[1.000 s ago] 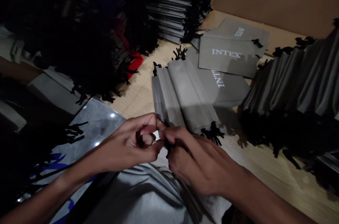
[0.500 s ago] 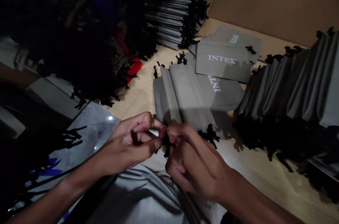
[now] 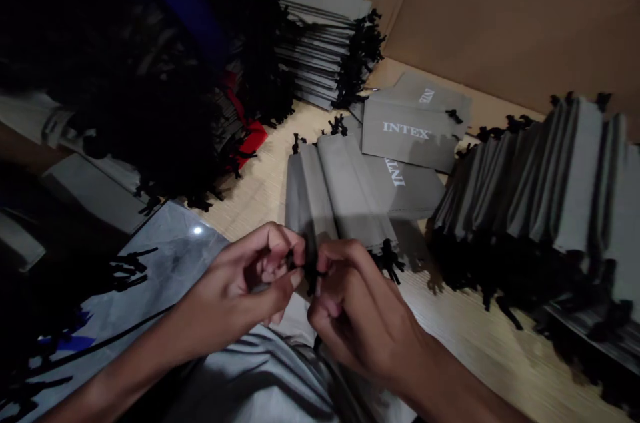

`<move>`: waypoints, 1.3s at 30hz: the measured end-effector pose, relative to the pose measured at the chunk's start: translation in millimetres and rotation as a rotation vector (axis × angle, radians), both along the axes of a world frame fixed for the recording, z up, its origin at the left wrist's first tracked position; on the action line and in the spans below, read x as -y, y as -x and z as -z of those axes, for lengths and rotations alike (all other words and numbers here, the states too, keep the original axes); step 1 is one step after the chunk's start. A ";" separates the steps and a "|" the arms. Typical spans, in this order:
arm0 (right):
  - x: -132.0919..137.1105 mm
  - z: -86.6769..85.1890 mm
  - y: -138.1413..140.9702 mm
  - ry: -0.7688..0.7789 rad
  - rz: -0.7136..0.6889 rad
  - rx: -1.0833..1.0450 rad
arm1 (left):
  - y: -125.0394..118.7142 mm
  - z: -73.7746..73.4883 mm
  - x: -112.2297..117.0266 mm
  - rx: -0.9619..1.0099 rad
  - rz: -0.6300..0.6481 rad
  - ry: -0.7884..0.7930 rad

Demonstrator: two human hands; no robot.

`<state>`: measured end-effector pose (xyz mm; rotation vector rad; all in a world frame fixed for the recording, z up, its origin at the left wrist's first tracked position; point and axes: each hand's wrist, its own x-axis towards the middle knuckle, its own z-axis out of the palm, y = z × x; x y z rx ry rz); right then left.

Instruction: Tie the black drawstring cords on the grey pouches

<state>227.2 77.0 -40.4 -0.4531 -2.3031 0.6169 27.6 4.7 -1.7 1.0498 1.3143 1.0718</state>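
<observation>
Gray pouches (image 3: 350,190) crowd the wood floor (image 3: 480,336). Both hands, left (image 3: 245,293) and right (image 3: 355,316), pinch a black cord (image 3: 306,271) above a lap pouch (image 3: 260,376); a neat knot needs even tension.

Black cord (image 3: 306,271): thin, matt woven string pinched between the fingertips of the left hand (image 3: 250,290) and right hand (image 3: 360,323).
Grey bag (image 3: 265,376): soft matt cloth, creased into folds.
Folded grey bags (image 3: 345,193): the same matt, fine-grained fabric — smooth and flat, no sheen.
INTEX bag (image 3: 410,133): matt grey cloth with flat white printed letters.
Floor (image 3: 480,336): pale wood-look boards, faint grain, low sheen.
Cardboard (image 3: 500,16): plain brown, dull, papery.
Grey sheet (image 3: 175,256): glossy and smooth — it shows a bright point of reflected light.
Red piece (image 3: 253,136): matt red fabric.
</observation>
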 end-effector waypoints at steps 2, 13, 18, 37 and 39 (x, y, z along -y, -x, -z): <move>-1.7 -5.5 -0.5 0.011 0.007 0.031 | 5.1 -3.2 7.3 -0.293 0.046 -0.140; -0.9 -21.3 2.5 0.323 -0.024 0.066 | 4.5 19.5 17.5 -0.832 0.054 -0.688; -18.9 -49.6 -2.8 0.212 0.060 0.058 | 15.7 24.9 16.9 -0.830 -0.039 -0.681; -48.6 -9.1 65.9 -0.098 -0.137 -0.040 | 39.1 22.9 16.3 -0.942 -0.222 -0.567; -47.3 -5.7 66.2 -0.104 -0.112 -0.060 | 38.3 21.5 17.2 -0.972 -0.251 -0.534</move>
